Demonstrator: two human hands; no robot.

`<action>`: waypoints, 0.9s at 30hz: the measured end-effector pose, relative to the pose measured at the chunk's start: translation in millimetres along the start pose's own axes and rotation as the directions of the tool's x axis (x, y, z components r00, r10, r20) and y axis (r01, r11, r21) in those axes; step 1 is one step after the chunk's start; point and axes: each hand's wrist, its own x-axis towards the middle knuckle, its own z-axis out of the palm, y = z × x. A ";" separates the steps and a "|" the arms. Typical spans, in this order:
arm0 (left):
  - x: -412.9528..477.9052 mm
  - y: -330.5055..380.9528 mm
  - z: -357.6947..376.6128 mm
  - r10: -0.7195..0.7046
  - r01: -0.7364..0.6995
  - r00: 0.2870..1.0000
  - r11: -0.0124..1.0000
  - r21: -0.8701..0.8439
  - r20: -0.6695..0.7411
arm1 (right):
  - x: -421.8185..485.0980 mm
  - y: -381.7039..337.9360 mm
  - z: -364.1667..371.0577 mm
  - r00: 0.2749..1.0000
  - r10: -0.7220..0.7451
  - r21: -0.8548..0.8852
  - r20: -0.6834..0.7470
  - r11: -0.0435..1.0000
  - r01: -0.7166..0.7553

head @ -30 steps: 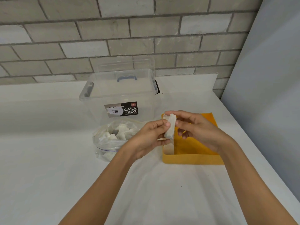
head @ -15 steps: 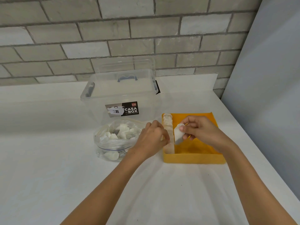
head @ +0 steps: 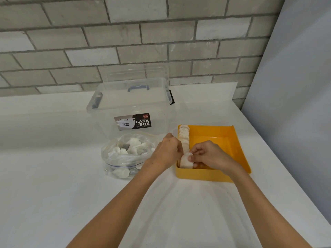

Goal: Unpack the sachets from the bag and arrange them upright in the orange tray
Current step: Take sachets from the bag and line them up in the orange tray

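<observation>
Fingers (head: pixel 197 152): those of the right hand (head: pixel 210 155) pinch a small white pillow-shaped sachet (head: pixel 185 161) near its upper edge. Those of the left hand (head: pixel 166 151) are bent against the row, and whether they grip it or merely prop it cannot be told.
Clear zip-top plastic bag (head: pixel 123 163): lies on the white table (head: pixel 53 185), just left of the tray, with many loose sachets (head: pixel 134 145) inside.
Transparent plastic storage box (head: pixel 132 102): stands behind the bag, near the grey brick wall (head: pixel 125 42).
Row of standing sachets (head: pixel 184 136): upright along the tray's left wall, running from the far corner towards the near one.
Held sachet: at the near end of that row, low inside the tray, by its front-left corner.
Square orange plastic tray (head: pixel 200 176): right of the bag, under both hands.
Handling: judged light, limp and easily crushed. Best pinched gently by the flat faces near the top and leaned on its neighbour so that it stands.
</observation>
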 end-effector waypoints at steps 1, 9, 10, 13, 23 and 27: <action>-0.5 -1.0 0.3 -0.007 0.007 1.000 1.000 -0.023 -0.004 | 1.1 0.5 1.1 1.000 0.005 -0.015 0.009 1.000 -0.004; -6.9 -5.4 3.9 -0.014 0.012 1.000 0.995 -0.098 -0.015 | 4.5 1.1 10.9 1.000 0.004 -0.108 -0.029 0.994 -0.007; -7.5 -5.5 4.5 -0.014 0.012 1.000 0.995 -0.097 -0.015 | 4.4 0.5 11.6 0.999 -0.003 -0.127 -0.040 0.992 -0.002; -9.8 -5.4 6.3 -0.009 0.007 1.000 0.994 -0.107 -0.018 | 4.9 0.5 12.7 0.996 -0.002 -0.158 -0.093 0.987 -0.012; -21.1 -6.4 8.9 -0.030 0.028 1.000 0.977 -0.212 -0.002 | 4.3 1.3 17.4 0.994 0.041 -0.125 -0.098 0.991 -0.053; -24.3 -11.4 8.0 -0.048 0.051 0.999 0.960 -0.274 0.018 | 2.3 -0.1 13.4 0.996 0.035 -0.170 -0.086 0.984 -0.049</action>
